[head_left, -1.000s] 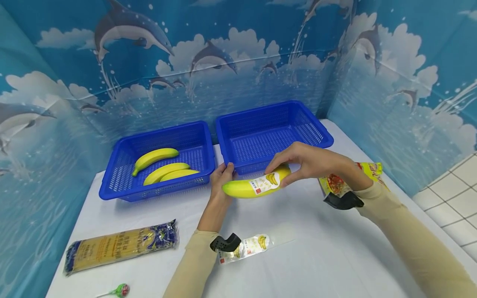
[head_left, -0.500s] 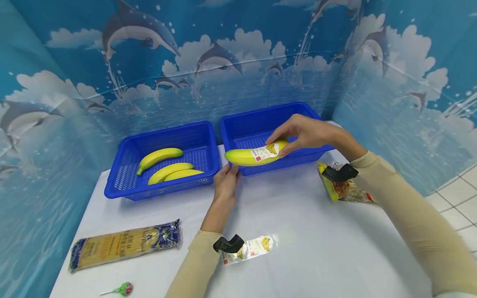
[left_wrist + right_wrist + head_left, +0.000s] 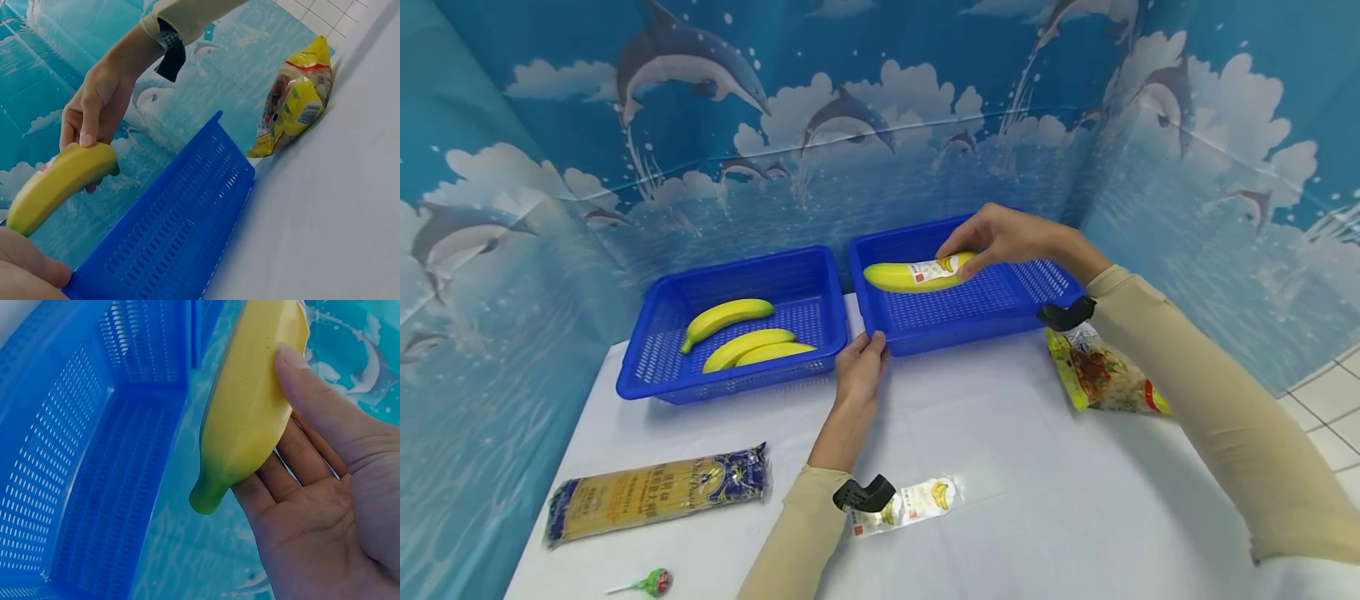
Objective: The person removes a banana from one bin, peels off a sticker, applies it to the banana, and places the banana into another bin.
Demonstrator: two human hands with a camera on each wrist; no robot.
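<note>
My right hand [image 3: 1000, 235] pinches a yellow banana [image 3: 892, 277] near its stem end, thumb on one side and fingers on the other. A white label [image 3: 930, 270] with a banana picture lies along the fruit. The banana is level above the right-hand blue basket [image 3: 962, 335], whose perforated floor shows bare in the head view. My left hand [image 3: 859, 367] grips that basket's front left corner, and the thumb [image 3: 57, 272] shows at the rim in the left wrist view. The green stem tip [image 3: 208, 494] points away from the fingers in the right wrist view.
At left, another blue basket [image 3: 730, 387] holds three bananas [image 3: 727, 315]. On the white table lie a spaghetti pack [image 3: 658, 493], a lollipop [image 3: 658, 582], a label strip [image 3: 917, 500] under my left forearm, and a yellow food packet [image 3: 1093, 371] at right. A dolphin-print curtain [image 3: 737, 200] stands behind.
My right hand has carried the banana up and away from me, from in front of the right basket to over it. My left hand stays at the basket's corner.
</note>
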